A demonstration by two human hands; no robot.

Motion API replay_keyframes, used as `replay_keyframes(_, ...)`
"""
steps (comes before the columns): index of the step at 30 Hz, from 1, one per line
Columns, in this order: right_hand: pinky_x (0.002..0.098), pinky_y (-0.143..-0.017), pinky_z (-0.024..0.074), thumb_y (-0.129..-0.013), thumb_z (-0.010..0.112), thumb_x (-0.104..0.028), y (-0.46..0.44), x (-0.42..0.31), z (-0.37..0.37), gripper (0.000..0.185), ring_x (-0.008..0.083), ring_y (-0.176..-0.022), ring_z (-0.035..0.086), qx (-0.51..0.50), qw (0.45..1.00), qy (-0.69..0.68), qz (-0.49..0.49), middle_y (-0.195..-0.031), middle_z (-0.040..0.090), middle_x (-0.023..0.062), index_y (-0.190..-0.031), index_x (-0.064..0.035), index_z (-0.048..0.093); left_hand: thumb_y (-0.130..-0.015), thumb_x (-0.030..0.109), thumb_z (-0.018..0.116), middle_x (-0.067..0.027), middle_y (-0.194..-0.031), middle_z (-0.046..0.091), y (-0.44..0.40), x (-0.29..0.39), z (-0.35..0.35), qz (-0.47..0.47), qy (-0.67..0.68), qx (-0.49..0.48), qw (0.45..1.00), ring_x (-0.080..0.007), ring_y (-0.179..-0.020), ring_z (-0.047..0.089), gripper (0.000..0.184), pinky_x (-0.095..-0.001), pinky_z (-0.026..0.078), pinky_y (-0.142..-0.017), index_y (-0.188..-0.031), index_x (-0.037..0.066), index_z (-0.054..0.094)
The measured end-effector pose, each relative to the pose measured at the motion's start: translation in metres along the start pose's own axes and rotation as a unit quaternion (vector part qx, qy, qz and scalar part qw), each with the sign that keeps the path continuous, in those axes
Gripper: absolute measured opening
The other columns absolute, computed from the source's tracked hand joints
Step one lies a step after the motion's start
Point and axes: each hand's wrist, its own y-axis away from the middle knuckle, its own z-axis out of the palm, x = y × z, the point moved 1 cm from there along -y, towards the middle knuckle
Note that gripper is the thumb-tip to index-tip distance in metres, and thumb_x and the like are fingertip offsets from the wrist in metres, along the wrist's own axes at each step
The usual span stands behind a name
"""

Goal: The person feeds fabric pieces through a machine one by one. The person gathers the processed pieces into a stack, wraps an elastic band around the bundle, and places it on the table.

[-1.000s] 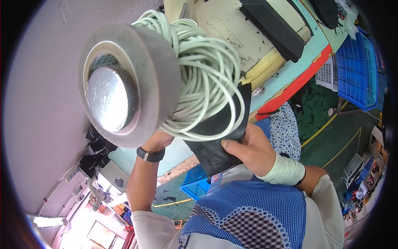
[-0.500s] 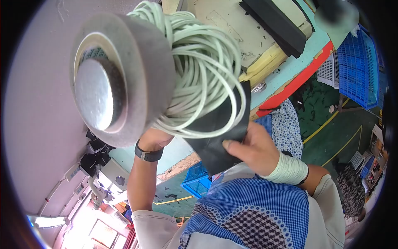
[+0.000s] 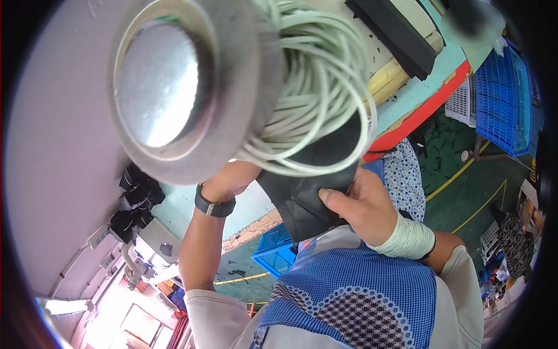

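Blue latticed plastic crates are standing beside white latticed plastic crate; straight yellow line is crossing green floor; long white lamp is glowing.

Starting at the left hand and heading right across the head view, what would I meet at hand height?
Left hand, black leather-like sheet, right hand, blue-dotted cloth, green floor.

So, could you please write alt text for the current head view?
The right hand holds a black sheet partly behind loops of pale cord; the left hand, with a black wristband, is partly hidden by a large round device.
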Motion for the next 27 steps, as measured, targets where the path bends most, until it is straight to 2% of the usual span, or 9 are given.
replay_keyframes(6,0.0259,-0.078,0.0506,-0.087,0.056,0.0,-0.006,-0.011,-0.015,0.024,0.0099,-0.089,0.061,0.039,0.996,0.056,-0.056,-0.101,0.064,0.0086,-0.11,0.0054,0.057,-0.096,0.022,0.06,0.0013,-0.072,0.063,0.005,0.033,0.009,0.011,-0.186,-0.041,0.982,-0.004,-0.061,0.051,0.022,-0.0218,0.04,-0.054,-0.094,0.002,0.069)
replay_keyframes(10,0.0287,-0.079,0.0488,-0.088,0.057,-0.004,-0.01,0.006,-0.027,0.028,0.0136,-0.09,0.06,0.034,0.973,0.15,-0.171,-0.103,0.064,0.0094,-0.116,0.0015,0.054,-0.091,0.014,0.063,-0.0093,-0.065,0.061,0.023,0.071,0.052,0.273,-0.28,-0.007,0.92,-0.0123,-0.055,0.052,0.016,-0.029,0.041,-0.052,-0.093,-0.002,0.066)
replay_keyframes(11,0.0312,-0.082,0.0481,-0.091,0.054,-0.004,-0.01,-0.012,-0.03,0.035,0.0171,-0.094,0.061,0.048,0.923,0.296,-0.24,-0.102,0.063,0.0132,-0.125,0.0011,0.05,-0.09,0.012,0.063,-0.012,-0.064,0.061,0.03,0.077,0.063,0.298,-0.279,0.0,0.913,-0.0144,-0.054,0.052,0.015,-0.0307,0.042,-0.052,-0.092,-0.002,0.065)
replay_keyframes(14,0.0363,-0.083,0.048,-0.087,0.053,-0.001,-0.009,-0.066,-0.039,0.044,0.0255,-0.096,0.061,0.083,0.903,0.295,-0.302,-0.103,0.061,0.0184,-0.131,0.0021,0.048,-0.091,0.011,0.063,-0.0103,-0.063,0.061,0.043,0.084,0.076,0.284,-0.238,0.001,0.929,-0.0129,-0.054,0.053,0.013,-0.0287,0.042,-0.052,-0.092,-0.002,0.064)
replay_keyframes(16,0.0406,-0.088,0.0457,-0.083,0.058,-0.001,-0.025,-0.117,-0.055,0.054,0.0359,-0.103,0.057,0.146,0.631,0.558,-0.519,-0.112,0.057,0.0225,-0.136,-0.0028,0.048,-0.091,0.011,0.063,-0.0092,-0.062,0.061,0.046,0.083,0.075,0.257,-0.2,-0.011,0.945,-0.0116,-0.054,0.053,0.013,-0.0274,0.042,-0.052,-0.093,-0.002,0.064)
replay_keyframes(18,0.0443,-0.095,0.042,-0.079,0.061,-0.005,-0.054,-0.14,-0.073,0.057,0.0442,-0.114,0.047,0.249,0.426,0.742,-0.454,-0.125,0.048,0.0266,-0.135,-0.0093,0.051,-0.094,0.013,0.062,-0.0057,-0.062,0.06,0.049,0.076,0.074,0.21,-0.156,-0.032,0.965,-0.0087,-0.055,0.052,0.015,-0.0252,0.041,-0.052,-0.091,-0.002,0.065)
replay_keyframes(22,0.0516,-0.099,0.0372,-0.081,0.071,-0.024,-0.078,-0.131,-0.084,0.062,0.047,-0.113,0.045,0.28,0.391,0.754,-0.447,-0.125,0.043,0.0301,-0.138,-0.0103,0.05,-0.094,0.014,0.063,-0.0014,-0.059,0.058,0.063,0.061,0.069,0.151,-0.105,0.008,0.983,-0.0051,-0.056,0.05,0.017,-0.0233,0.04,-0.053,-0.101,-0.001,0.066)
replay_keyframes(24,0.0562,-0.097,0.0365,-0.079,0.073,-0.027,-0.073,-0.128,-0.073,0.054,0.0482,-0.122,0.041,0.257,0.336,0.723,-0.546,-0.129,0.044,0.0277,-0.124,-0.0028,0.056,-0.093,0.009,0.062,-0.0059,-0.08,0.066,0.069,0.055,0.062,0.094,-0.107,0.001,0.99,-0.0044,-0.063,0.053,0.034,-0.0236,0.043,-0.056,-0.124,-0.002,0.056)
replay_keyframes(27,0.0417,-0.089,0.0468,-0.072,0.072,-0.007,-0.09,-0.116,-0.038,0.032,0.0336,-0.106,0.059,0.04,0.444,0.652,-0.614,-0.102,0.062,0.0133,-0.102,-0.0026,0.063,-0.092,0.004,0.061,-0.0118,-0.11,0.064,0.059,0.039,0.073,0.167,0.041,0.077,0.982,-0.0064,-0.076,0.056,0.056,-0.0239,0.047,-0.065,-0.142,-0.004,0.037)
